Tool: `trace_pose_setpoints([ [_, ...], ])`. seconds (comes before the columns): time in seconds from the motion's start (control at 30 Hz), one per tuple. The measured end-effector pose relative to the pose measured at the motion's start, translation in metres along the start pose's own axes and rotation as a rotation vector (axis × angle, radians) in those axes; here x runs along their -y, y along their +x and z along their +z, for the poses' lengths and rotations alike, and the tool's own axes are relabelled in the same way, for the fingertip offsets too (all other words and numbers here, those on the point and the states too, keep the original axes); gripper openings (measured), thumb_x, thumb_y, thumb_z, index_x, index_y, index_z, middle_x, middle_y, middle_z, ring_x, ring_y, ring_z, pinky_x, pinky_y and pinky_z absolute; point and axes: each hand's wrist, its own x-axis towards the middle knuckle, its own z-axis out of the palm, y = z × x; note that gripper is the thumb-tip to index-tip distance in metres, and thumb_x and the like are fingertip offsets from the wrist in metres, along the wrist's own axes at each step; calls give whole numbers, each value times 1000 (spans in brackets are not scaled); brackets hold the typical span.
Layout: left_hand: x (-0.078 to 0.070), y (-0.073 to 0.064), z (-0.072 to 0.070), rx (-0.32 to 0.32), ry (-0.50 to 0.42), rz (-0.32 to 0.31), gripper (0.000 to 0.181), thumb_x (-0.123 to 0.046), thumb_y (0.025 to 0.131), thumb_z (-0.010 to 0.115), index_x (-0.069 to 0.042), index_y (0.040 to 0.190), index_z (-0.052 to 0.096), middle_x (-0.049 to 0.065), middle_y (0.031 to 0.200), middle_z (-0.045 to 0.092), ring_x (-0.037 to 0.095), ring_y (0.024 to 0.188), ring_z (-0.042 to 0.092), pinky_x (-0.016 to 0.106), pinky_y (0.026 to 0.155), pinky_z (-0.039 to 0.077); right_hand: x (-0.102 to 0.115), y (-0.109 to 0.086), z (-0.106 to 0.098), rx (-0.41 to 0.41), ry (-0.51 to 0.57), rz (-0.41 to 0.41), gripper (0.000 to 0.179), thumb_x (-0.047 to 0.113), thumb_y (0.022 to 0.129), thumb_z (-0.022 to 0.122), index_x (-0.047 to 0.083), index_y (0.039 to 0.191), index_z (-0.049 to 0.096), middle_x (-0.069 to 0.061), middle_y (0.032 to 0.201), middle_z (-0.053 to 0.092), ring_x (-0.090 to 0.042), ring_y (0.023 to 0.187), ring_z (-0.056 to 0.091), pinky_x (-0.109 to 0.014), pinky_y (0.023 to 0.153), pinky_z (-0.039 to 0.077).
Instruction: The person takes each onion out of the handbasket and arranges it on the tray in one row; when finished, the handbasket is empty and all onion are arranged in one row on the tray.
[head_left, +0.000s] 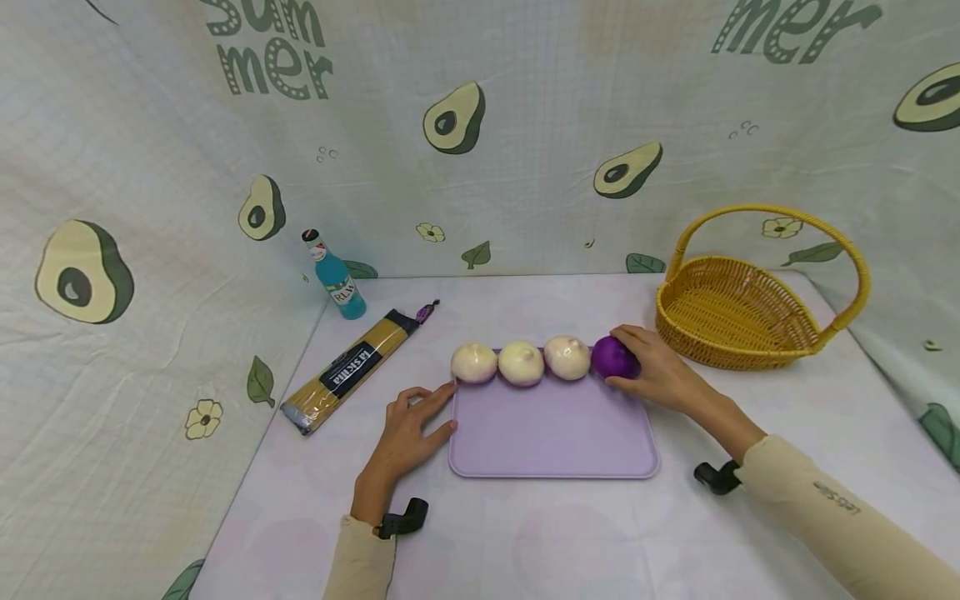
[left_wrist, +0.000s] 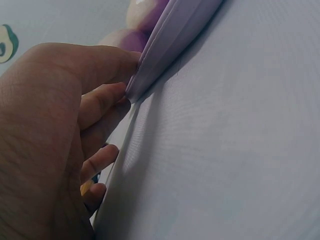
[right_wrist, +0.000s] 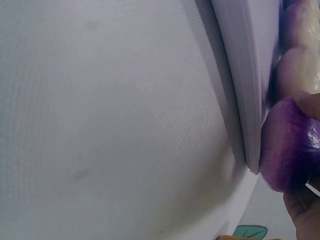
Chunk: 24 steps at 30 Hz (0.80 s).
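Observation:
My right hand (head_left: 656, 371) grips a purple onion (head_left: 613, 358) at the tray's back right corner, thumb and fingers around its sides. In the right wrist view the onion (right_wrist: 287, 145) sits by the tray's edge. Three round white vegetables with purple undersides, onion- or turnip-like, stand in a row along the back of the lilac tray (head_left: 555, 433): a left one (head_left: 474, 364), a middle one (head_left: 521, 364) and a right one (head_left: 567, 358). My left hand (head_left: 408, 433) touches the tray's left side, its fingertips (left_wrist: 131, 62) against the rim in the left wrist view.
A yellow wicker basket (head_left: 738, 354) with a tall handle stands at the back right. On the left lie a pasta packet (head_left: 348, 372) and a small purple wrapped item (head_left: 427, 312). Behind them stands a blue bottle (head_left: 341, 283). A printed cloth hangs behind the table.

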Motion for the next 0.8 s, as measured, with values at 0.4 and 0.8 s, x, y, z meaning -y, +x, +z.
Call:
trace_pose_setpoints([
  [0.4,-1,-1,-1,5,-5,1,61,-51,96,60,-34,152,43,-16,152,43,20,131,36,49,104,21,2,0,1,1,8,6,83,26,80,85,-5,146,44,-27,150,38,-47,137,34,-62,107,31],
  [0.8,-1,0,-1,18,-7,2,61,-51,96,59,-36,153,41,-19,153,41,20,132,35,48,104,21,3,1,4,30,32,3,84,26,83,83,-6,148,40,-30,151,35,-49,137,34,-62,108,29],
])
